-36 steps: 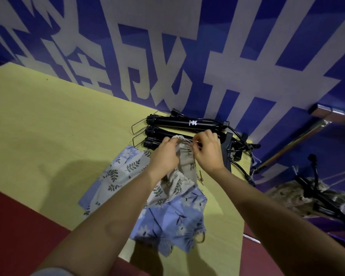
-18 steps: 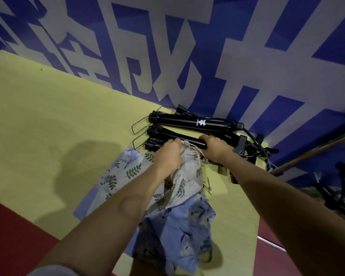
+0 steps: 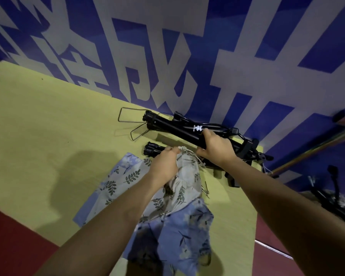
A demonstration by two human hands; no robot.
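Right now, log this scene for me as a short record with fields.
Left hand: grips the mouth of the leaf-print drawstring bag
Right hand: grips the upper black stand, which is folded, round its shaft
Lower black stand: lies on the yellow table, partly hidden by the hands
Blue floral bag: crumpled at the table's near edge, touching the leaf-print one
Backdrop: blue and white wall

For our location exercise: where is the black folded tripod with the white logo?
Head view: the black folded tripod is right of centre beside the blue wall, gripped by the right hand.
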